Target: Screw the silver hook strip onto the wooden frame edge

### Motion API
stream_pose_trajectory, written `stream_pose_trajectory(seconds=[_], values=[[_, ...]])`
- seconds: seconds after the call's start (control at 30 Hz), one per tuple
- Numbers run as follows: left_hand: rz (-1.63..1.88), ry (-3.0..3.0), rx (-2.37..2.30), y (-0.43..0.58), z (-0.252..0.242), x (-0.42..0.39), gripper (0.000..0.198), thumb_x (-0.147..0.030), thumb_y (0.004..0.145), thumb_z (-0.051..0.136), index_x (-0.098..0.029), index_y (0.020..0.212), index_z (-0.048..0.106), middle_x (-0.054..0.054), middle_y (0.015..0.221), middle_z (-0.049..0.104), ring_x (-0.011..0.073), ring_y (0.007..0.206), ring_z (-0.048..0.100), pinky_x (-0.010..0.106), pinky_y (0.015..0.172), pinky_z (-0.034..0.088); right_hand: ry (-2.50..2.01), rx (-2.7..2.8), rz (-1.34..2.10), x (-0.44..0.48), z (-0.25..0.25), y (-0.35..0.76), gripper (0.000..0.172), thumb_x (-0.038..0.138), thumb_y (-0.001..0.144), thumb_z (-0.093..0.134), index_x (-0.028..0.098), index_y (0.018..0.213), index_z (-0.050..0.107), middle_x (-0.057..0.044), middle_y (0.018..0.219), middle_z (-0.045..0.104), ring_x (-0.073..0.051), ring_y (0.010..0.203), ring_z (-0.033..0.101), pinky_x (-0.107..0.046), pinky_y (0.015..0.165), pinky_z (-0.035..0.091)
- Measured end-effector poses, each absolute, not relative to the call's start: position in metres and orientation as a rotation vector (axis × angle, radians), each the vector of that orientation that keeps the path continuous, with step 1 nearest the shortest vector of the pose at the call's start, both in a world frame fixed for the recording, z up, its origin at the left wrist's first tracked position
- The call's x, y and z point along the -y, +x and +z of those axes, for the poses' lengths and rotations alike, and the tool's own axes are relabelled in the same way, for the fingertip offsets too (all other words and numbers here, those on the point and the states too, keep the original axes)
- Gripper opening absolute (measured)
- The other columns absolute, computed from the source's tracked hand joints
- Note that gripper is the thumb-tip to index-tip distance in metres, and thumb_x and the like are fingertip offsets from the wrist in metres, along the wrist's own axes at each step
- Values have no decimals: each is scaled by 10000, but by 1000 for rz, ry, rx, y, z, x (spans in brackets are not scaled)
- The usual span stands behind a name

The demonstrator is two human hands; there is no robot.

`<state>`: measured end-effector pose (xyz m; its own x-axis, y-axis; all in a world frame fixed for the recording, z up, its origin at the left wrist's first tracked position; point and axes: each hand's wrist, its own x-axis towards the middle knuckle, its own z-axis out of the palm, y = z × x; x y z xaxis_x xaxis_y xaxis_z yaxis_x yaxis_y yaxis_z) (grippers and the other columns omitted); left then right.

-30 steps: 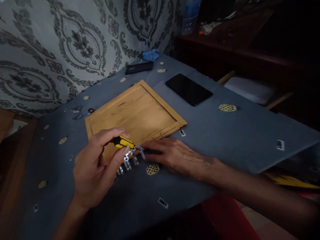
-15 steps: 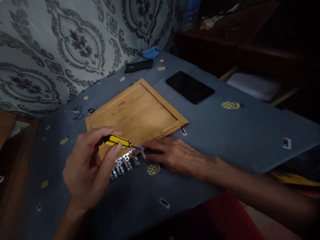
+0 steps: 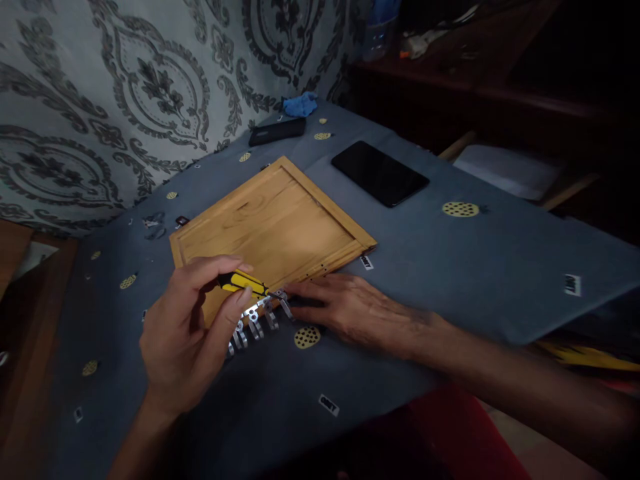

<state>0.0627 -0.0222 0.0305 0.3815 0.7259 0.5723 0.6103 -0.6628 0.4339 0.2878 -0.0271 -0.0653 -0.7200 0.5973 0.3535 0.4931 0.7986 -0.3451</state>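
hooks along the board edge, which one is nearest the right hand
The rightmost hook, beside the right hand and at the tip of the screwdriver; the other hooks run off toward the left hand.

From where I stand, the slim-fingered left hand [image 3: 185,337] is bare, and so is the long-fingered right hand [image 3: 355,310], fine ridges crossing its back. The long, lean right forearm [image 3: 493,367] is uncovered too, its far end dim in shadow.
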Motion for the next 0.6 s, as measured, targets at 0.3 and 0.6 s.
stream_pose_trajectory(seconds=[0.3,0.6], values=[[1235,2527,-1150,66,30,19,317,-151,885,699,-311,1156,660,4,1010,677,189,934,661,367,753,569,-807,2529,305,27,-64,288,302,52,883,596,179,1139,694,-120,1356,643,-238,1068,685,-393,876,585],[1217,2425,-1207,70,32,23,340,-107,880,688,-335,1131,661,-14,987,690,181,898,663,365,688,578,-830,2546,289,27,-63,287,293,55,879,603,187,1126,691,-109,1349,646,-226,1040,684,-379,858,577]])
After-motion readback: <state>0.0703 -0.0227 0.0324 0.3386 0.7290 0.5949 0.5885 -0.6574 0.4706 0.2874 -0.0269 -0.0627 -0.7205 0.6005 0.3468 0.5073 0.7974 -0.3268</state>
